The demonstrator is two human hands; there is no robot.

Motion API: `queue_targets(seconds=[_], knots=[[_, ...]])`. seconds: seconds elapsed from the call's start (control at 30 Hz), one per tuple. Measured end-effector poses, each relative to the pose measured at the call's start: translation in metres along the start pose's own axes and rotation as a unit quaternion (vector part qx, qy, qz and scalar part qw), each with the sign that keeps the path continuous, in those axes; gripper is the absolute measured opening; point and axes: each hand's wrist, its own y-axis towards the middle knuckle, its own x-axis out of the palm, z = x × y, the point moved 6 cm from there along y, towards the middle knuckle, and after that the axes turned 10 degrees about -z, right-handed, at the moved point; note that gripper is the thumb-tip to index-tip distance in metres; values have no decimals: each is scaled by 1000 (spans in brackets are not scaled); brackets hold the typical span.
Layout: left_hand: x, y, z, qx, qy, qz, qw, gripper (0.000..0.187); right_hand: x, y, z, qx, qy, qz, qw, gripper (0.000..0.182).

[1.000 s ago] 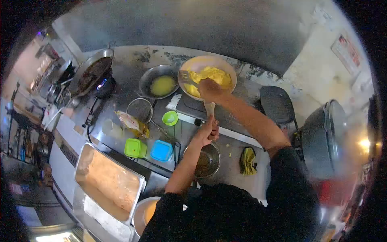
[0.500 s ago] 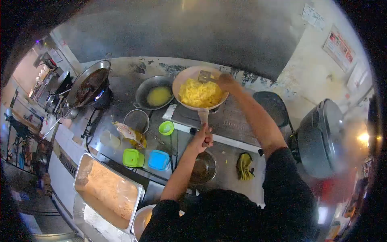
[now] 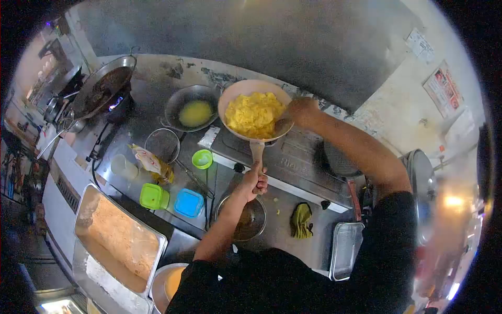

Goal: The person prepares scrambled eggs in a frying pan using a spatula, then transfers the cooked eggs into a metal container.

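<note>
My left hand (image 3: 253, 183) is closed around the handle of a light-coloured frying pan (image 3: 240, 90) on the stove. Yellow scrambled egg (image 3: 254, 114) fills much of the pan. Over the pan's right edge, my right hand (image 3: 303, 112) is wrapped round a spatula (image 3: 283, 127), whose blade is low against the right side of the egg. Left of the pan stands a dark wok (image 3: 176, 104) with yellow liquid (image 3: 195, 113) in it.
A green bowl (image 3: 202, 159), green-lidded tub (image 3: 153, 197), blue-lidded tub (image 3: 189, 203) and strainer (image 3: 162, 145) lie left of my left arm. A metal tray (image 3: 157, 246) holds orange-brown powder. A yellow-black cloth (image 3: 301, 221) and a foil-like tray (image 3: 346, 251) sit at right.
The spatula has moved from the top of the egg down to the pan's right side, with my right hand turned. The camera view has shifted, and the pan remains in my left hand.
</note>
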Motion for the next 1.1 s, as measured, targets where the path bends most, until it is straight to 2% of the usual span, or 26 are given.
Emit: queue_targets(seconds=[0.07, 0.2, 0.27, 0.33, 0.4, 0.47, 0.53, 0.57, 0.6, 0.67, 0.77, 0.87, 0.93, 0.97, 1.03, 1.07, 1.1], knots=[[1, -3, -3, -10, -8, 9, 1000, 46, -5, 19, 9, 14, 0, 33, 999, 24], [4, 1, -1, -6, -28, -3, 1000, 45, -57, 23, 25, 44, -4, -1, 999, 22], [9, -1, -3, -13, -45, -20, 999, 43, -92, 0, 11, 37, -93, -47, 994, 20], [8, 1, -5, -22, -70, -20, 997, 43, -110, -9, -4, -14, -147, -56, 987, 19], [6, 3, -8, -40, -92, -17, 995, 42, -121, -18, -20, -45, -130, -84, 987, 18], [9, 4, -5, -20, -110, -52, 992, 42, -119, -12, -36, -72, -108, -112, 985, 19], [7, 4, -6, -28, -108, -41, 993, 43, -94, -6, -55, -173, -226, -270, 920, 17], [7, 4, -5, -24, -97, -29, 995, 45, -87, -6, -55, -172, -227, -278, 918, 17], [9, 3, -4, -28, -102, -32, 994, 45, -82, -7, -53, -129, -193, -253, 939, 18], [6, 2, -4, -48, -102, 30, 993, 46, -66, -11, -48, -48, -125, -192, 972, 18], [8, 0, 0, -23, -108, 18, 994, 47, -26, 3, -34, 25, -49, -142, 988, 19], [6, 3, -4, -18, -112, 15, 993, 44, 14, 32, -14, 49, -80, -98, 991, 22], [7, 5, -3, -14, -109, 10, 994, 43, 20, 43, -1, 76, -120, -97, 985, 37], [6, 5, -4, -12, -97, 7, 995, 43, 18, 48, 16, 77, -123, -98, 985, 37], [3, 6, -4, -8, -86, 3, 996, 43, 7, 52, 36, -26, -142, -62, 988, 39], [2, 7, -6, -24, -90, -9, 996, 43, 0, 46, 39, -28, -144, -62, 987, 39], [1, 7, -8, -39, -94, -20, 995, 44, -26, 32, 34, -24, -148, -35, 988, 27]])
